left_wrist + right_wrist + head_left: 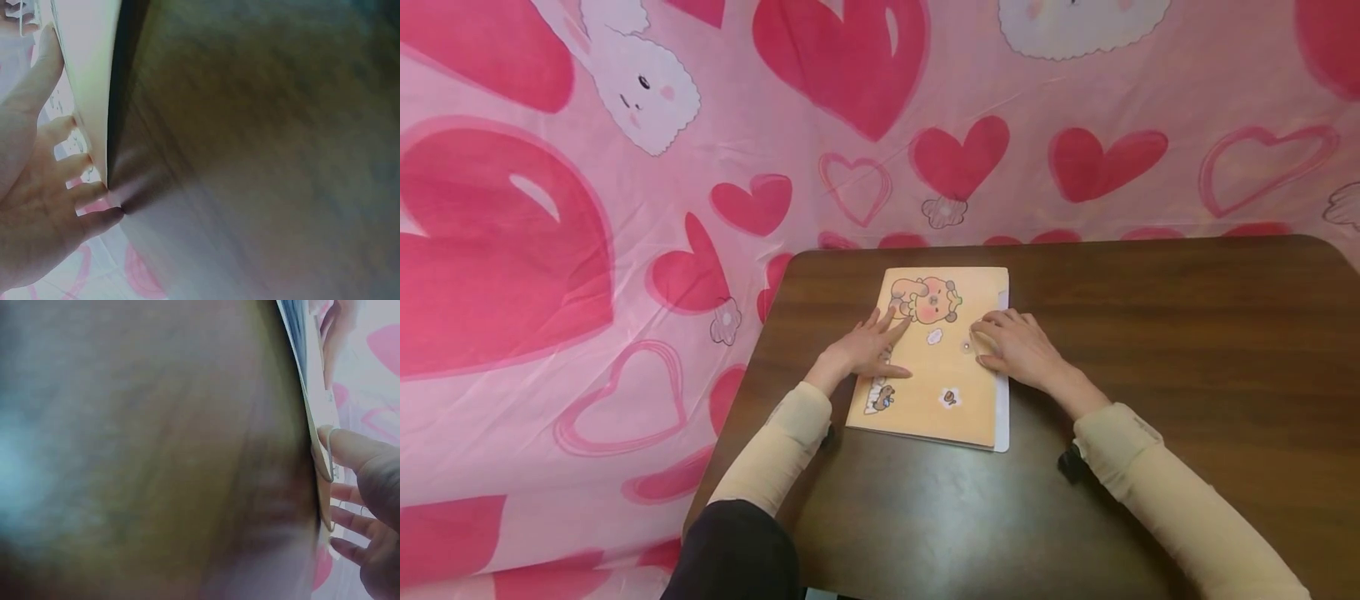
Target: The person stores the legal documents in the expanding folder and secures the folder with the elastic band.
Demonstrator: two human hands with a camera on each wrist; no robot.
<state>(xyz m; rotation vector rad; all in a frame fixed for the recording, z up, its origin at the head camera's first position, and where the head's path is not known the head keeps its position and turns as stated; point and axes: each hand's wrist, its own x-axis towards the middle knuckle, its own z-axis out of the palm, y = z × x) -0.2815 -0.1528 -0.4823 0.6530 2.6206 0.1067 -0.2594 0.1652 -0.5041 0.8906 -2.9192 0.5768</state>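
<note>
A pale orange folder [925, 375] with cartoon bears lies on the brown table, its white inner layer showing along the right edge. My left hand [868, 346] rests on the folder's left part with the fingers spread. The left wrist view has that hand [47, 181] from the side, thumb and fingers against the cover. At the folder's right edge, my right hand [1018, 346] bends its thumb and fingers around a small flap [983, 343], beside a round button [966, 346]. A thin, curved pale edge [330, 456] shows by the right thumb in the right wrist view.
The dark brown wooden table [1150, 350] stretches away to the right and toward me. Behind and to the left hangs a pink cloth [820, 192] with hearts and white rabbits. Both forearms wear beige sleeves [775, 450].
</note>
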